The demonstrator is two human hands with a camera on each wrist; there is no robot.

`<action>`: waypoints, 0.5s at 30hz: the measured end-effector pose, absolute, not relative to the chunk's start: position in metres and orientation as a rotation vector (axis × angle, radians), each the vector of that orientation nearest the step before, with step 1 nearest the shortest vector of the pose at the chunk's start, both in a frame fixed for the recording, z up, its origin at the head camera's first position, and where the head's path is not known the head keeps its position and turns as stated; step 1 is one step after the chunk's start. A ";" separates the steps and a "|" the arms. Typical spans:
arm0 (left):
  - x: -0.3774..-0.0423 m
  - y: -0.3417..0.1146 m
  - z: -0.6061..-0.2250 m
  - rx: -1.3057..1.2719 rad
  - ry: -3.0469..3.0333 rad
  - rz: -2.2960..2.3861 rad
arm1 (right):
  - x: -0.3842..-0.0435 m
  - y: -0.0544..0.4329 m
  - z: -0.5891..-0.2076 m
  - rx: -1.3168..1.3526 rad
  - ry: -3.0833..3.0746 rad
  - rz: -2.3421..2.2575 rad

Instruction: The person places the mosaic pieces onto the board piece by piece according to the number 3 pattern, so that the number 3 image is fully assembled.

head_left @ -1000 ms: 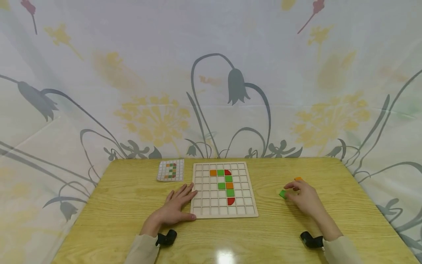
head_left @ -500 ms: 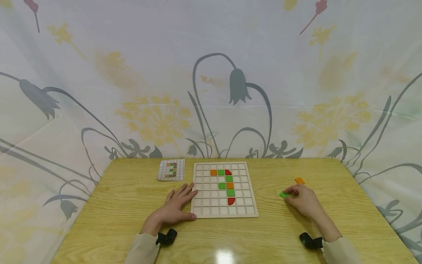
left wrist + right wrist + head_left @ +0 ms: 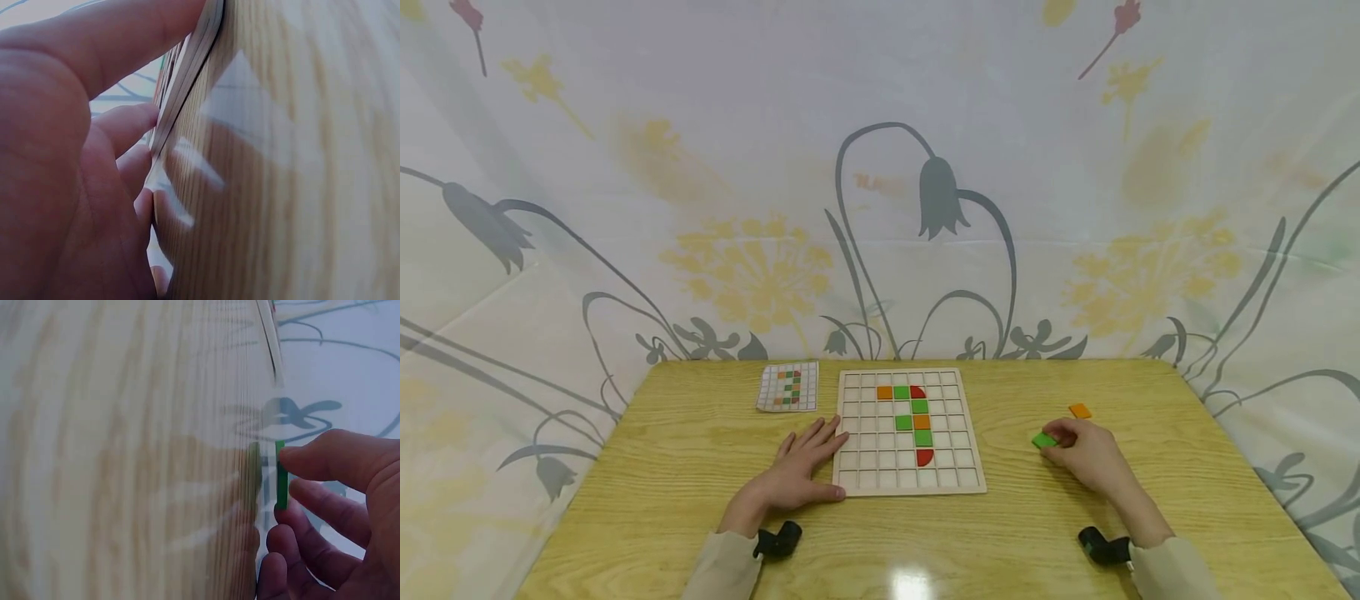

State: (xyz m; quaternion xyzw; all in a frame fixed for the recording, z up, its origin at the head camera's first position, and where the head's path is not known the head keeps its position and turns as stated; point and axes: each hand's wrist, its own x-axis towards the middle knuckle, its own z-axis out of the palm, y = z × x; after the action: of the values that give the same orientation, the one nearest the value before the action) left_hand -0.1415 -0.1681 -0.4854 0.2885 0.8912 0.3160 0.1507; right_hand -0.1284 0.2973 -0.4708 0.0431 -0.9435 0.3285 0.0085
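Observation:
My right hand [image 3: 1084,446] pinches a green square tile [image 3: 1042,440] between thumb and fingers. In the right wrist view that tile [image 3: 282,475] is seen edge-on, a little off the tabletop. My left hand [image 3: 797,471] lies with fingers spread along the left edge of a pale wooden grid board [image 3: 868,482], thumb at its near left corner. The left wrist view shows the thumb and fingers against the side of the board [image 3: 187,78]. On the board, green, orange and red pieces, such as a red rounded tile [image 3: 925,457], form a hooked column.
Just beyond my right hand lies an orange tile [image 3: 1079,411] on the wooden table [image 3: 685,483]. A paper card [image 3: 787,387] printed with a grid and coloured pattern lies left of the board's far corner. A flower-patterned cloth [image 3: 880,275] hangs behind the table.
My right fingers have closed on the green tile and lifted it slightly. The orange tile has come into fuller view behind the hand. My left hand has stayed at the board.

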 end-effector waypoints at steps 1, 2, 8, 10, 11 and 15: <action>-0.142 -0.168 -0.485 0.830 2.557 0.912 | -0.129 0.296 -0.471 0.132 -2.947 1.032; -0.142 -0.168 -0.485 0.829 2.556 0.912 | -0.129 0.295 -0.472 0.131 -2.944 1.037; -0.142 -0.167 -0.485 0.832 2.554 0.907 | -0.133 0.282 -0.474 0.194 -2.918 1.070; -0.142 -0.168 -0.484 0.832 2.555 0.908 | -0.134 0.275 -0.474 0.226 -2.914 1.096; -0.142 -0.168 -0.484 0.829 2.556 0.904 | -0.135 0.272 -0.474 0.232 -2.913 1.109; -0.141 -0.168 -0.483 0.823 2.553 0.913 | -0.138 0.258 -0.474 0.264 -2.907 1.161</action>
State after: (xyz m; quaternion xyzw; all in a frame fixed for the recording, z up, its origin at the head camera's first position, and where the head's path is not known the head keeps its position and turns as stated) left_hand -0.1412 -0.1677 -0.4832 0.2871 0.8904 0.3183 0.1534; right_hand -0.1381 0.2580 -0.4736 0.0841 -0.9254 0.3695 0.0003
